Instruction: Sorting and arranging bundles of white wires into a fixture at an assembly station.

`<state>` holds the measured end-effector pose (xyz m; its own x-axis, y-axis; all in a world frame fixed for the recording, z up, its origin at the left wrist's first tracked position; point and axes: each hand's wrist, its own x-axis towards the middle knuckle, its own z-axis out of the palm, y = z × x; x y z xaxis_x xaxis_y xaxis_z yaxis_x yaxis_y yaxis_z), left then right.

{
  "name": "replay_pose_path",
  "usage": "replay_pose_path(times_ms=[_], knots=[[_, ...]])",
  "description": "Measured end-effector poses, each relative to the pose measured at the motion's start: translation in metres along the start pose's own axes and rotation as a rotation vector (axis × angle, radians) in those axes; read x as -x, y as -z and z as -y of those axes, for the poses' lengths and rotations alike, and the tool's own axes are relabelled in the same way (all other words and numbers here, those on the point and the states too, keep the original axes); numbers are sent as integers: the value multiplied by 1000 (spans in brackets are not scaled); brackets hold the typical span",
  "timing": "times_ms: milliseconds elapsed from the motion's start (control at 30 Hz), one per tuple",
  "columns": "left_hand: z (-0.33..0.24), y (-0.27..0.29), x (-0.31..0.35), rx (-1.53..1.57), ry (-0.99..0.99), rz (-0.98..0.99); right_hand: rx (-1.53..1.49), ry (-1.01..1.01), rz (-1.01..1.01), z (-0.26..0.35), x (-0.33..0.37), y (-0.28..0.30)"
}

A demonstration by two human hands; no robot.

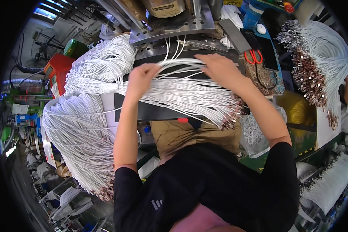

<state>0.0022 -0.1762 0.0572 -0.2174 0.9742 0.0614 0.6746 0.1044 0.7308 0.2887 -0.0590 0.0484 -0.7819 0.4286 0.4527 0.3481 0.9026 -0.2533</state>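
Now, the left hand (144,79) is gripping white wires (181,61) while the right hand (221,70), closure unclear, is touching them, probably keeping them separate from the bundle (185,92).

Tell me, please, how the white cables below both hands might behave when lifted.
The white cables would probably sag, since strands above them curve. They may slide apart, looking smooth and loosely fanned. Their crowded coppery tips could snag.
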Motion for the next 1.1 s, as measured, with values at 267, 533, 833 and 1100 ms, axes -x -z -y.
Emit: replay_pose_path(times_ms=[267, 533, 833, 1100], knots=[[-71, -38, 7, -212, -327, -80, 158, -49, -8, 24, 2, 40], [-38, -25, -2, -354, -8, 85, 469, -257, 238, 2, 11, 41], [-90, -9, 4, 69, 128, 269, 224, -133, 55, 4, 0, 39], [-84, -82, 31, 851, 348, 677, -502, -292, -87, -24, 3, -1]])
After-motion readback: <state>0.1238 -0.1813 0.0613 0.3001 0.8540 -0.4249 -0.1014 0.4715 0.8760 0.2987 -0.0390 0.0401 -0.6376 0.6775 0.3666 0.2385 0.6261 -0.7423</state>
